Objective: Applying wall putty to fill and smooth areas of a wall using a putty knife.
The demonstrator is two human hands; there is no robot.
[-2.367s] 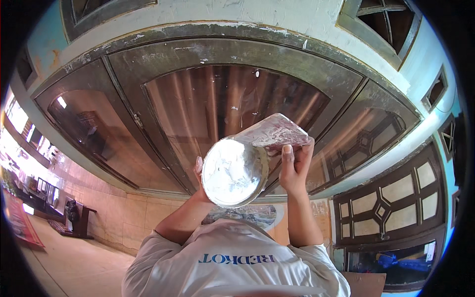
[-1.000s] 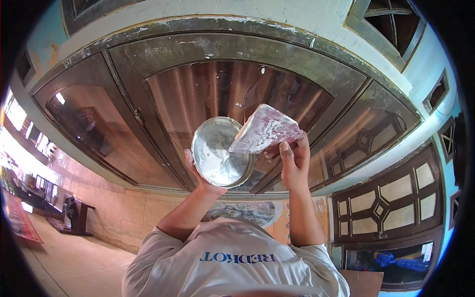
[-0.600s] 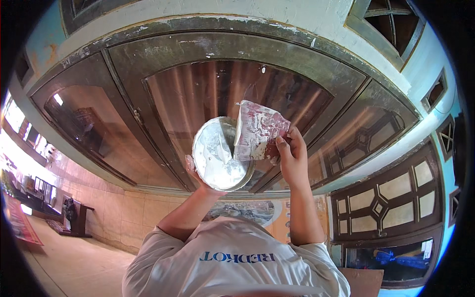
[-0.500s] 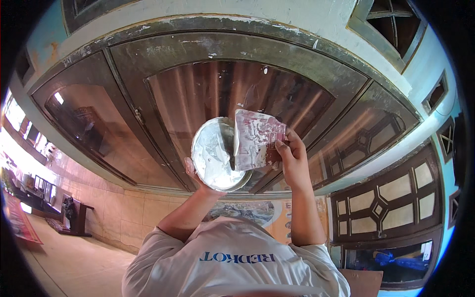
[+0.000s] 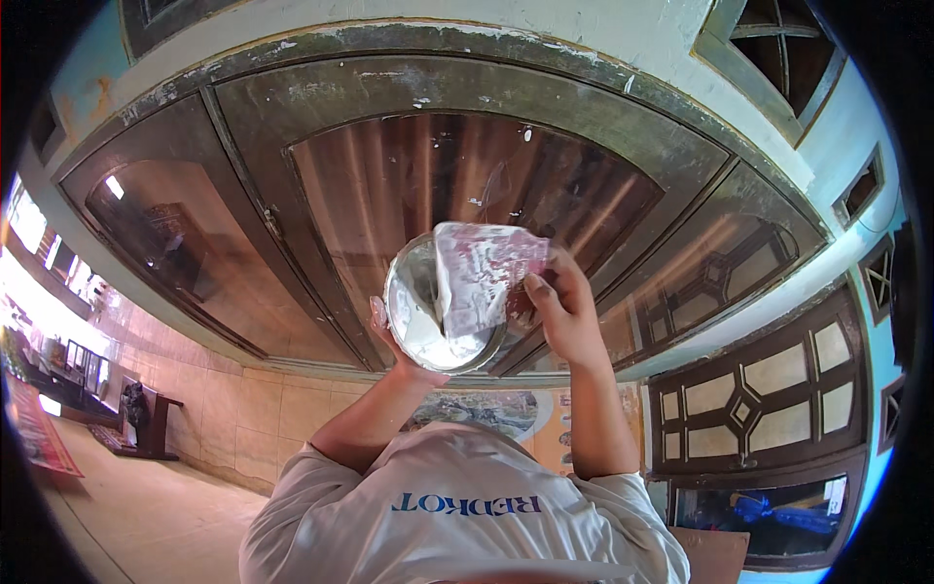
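My left hand (image 5: 393,348) grips a round tub (image 5: 391,290) from its left and lower side, tilted so its inside faces up at me. White paste (image 5: 416,329) lies inside, smeared along the wall. My right hand (image 5: 567,313) pinches the right edge of a flat, reddish spreader (image 5: 484,274), thumb on the near face. White smears cover much of its blade. Its left edge hangs over the tub's opening and hides the right part of the paste. Whether that edge touches the paste, I cannot tell.
In front stands a dark wooden frame (image 5: 321,83) with an arched glass pane (image 5: 365,185), flecked with white spots. A pale wall (image 5: 545,21) rises above it. To the right is a panelled dark door (image 5: 754,404); a tiled floor (image 5: 161,511) spreads at the left.
The spreader has moved left, farther over the tub's opening, and covers more of the paste. The tub has shifted slightly to the right.
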